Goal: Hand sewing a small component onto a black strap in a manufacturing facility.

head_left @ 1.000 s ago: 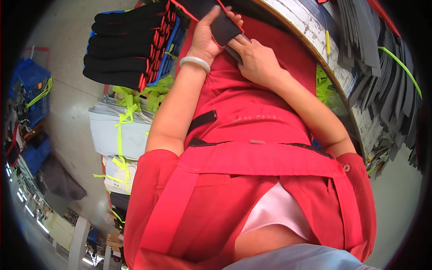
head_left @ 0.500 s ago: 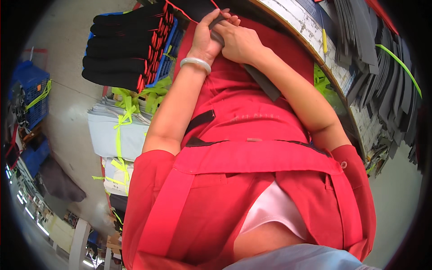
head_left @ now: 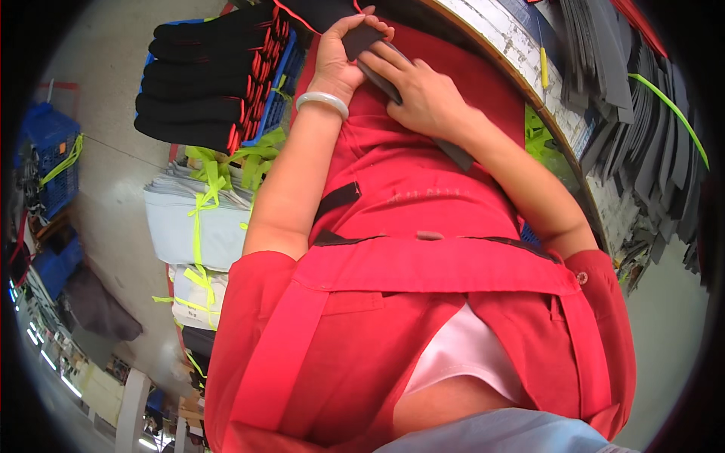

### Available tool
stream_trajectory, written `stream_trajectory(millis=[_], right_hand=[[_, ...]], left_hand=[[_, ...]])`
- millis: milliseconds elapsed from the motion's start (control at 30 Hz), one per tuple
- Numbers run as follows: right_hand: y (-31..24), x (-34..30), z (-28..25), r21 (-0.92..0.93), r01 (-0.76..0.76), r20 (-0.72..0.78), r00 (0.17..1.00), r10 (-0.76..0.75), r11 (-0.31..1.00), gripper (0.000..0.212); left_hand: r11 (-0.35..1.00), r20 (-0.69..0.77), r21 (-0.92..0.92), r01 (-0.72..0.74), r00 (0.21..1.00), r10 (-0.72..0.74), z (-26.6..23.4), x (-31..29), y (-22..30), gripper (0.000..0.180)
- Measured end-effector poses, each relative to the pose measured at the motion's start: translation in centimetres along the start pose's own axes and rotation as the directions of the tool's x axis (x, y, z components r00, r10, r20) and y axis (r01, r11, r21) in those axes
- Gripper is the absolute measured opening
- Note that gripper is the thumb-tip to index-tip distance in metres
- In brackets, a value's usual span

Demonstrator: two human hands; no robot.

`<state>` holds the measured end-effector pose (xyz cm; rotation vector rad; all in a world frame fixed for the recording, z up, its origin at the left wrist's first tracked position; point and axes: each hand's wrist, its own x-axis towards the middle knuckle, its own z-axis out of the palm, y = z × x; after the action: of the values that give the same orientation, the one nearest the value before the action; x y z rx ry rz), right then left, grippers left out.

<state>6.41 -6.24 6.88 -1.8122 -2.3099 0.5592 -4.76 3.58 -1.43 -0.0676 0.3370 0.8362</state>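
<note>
A dark grey fabric strip [head_left: 458,156] runs slantwise across the front of my red apron [head_left: 423,177]. My left hand [head_left: 340,64], a pale bangle on its wrist, is palm up with its fingers curled round the strip's upper end. Over the strip's middle lies my right hand [head_left: 429,98], fingers pointing to the left palm and the strip passing beneath them. The lower end sticks out below the right hand. A black piece with red edging [head_left: 321,11] is just beyond the left fingertips, cut off by the picture's top edge.
To the left, black red-edged pieces [head_left: 200,83] fill a blue crate [head_left: 276,90]. Below it are light grey bundles [head_left: 192,226] tied with yellow-green strips. On the right, a worn white table [head_left: 495,30] bears many dark grey strips [head_left: 604,53] and a yellow tool [head_left: 544,68].
My right hand has slid down and right along the strip, away from the left palm. More of the strip's upper end shows in the left hand, which has shifted slightly left.
</note>
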Motion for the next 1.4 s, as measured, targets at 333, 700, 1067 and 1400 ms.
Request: stream_trajectory(millis=[333, 700, 1067, 1400], right_hand=[[0.8, 1.4, -0.8, 0.025, -0.107, 0.127, 0.987, 0.103, 0.994, 0.054], [-0.4, 0.9, 0.0, -0.027, -0.08, 0.102, 0.991, 0.082, 0.996, 0.041], [-0.1, 0.1, -0.7, -0.003, -0.108, 0.102, 0.989, 0.108, 0.994, 0.045], [-0.3, 2.2, -0.8, -0.099, -0.095, 0.259, 0.959, 0.118, 0.991, 0.033]], left_hand=[[0.999, -0.021, 0.018, 0.048, 0.999, -0.048, 2.5, -1.3, -0.3, 0.022], [0.989, 0.048, -0.103, 0.109, 0.993, -0.105, 0.9, -0.9, 0.0, 0.023], [0.994, -0.002, -0.019, 0.104, 0.995, -0.104, 3.1, -2.3, 0.0, 0.034], [0.988, 0.062, -0.137, 0.075, 0.996, -0.067, 1.0, -0.7, 0.0, 0.028]])
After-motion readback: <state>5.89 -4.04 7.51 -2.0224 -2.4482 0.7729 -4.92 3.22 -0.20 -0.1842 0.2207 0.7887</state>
